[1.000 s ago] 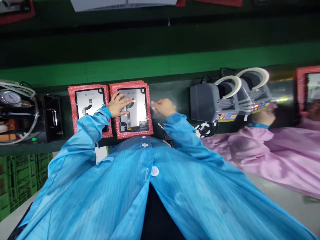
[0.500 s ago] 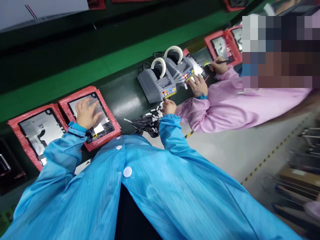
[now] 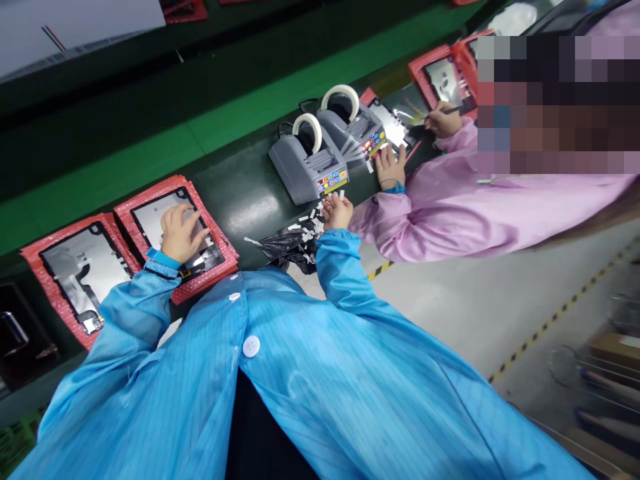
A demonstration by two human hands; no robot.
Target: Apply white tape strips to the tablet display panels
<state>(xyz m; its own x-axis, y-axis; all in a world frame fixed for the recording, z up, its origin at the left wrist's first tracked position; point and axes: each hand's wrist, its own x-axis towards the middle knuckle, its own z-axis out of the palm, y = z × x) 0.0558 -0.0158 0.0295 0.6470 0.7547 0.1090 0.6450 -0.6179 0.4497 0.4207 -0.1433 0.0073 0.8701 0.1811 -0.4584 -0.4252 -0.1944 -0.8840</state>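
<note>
My left hand (image 3: 183,233) hovers over or rests lightly on a flat silver panel with a black border (image 3: 155,212), its fingers curved and apart, holding nothing. Beneath that panel is a stack of red bubble-wrap sheets (image 3: 220,237). My right hand (image 3: 338,213) is just in front of the nearer grey tape dispenser (image 3: 295,167), fingers pinched at a small white piece of tape (image 3: 342,195). Below this hand lies a crumpled black plastic bag (image 3: 285,247) with many white tape bits (image 3: 309,230) on it.
A second silver panel (image 3: 107,257) on red bubble wrap lies at left. Another tape dispenser (image 3: 360,127) stands beside the first. At right, a co-worker in a pink sleeve (image 3: 450,213) has one hand (image 3: 391,167) on a panel and a pen-like tool in the other hand (image 3: 444,121).
My right hand has drawn slightly back from the dispenser front, and a white tape piece now shows at its fingertips. My left hand has shifted a little right and down over the panel.
</note>
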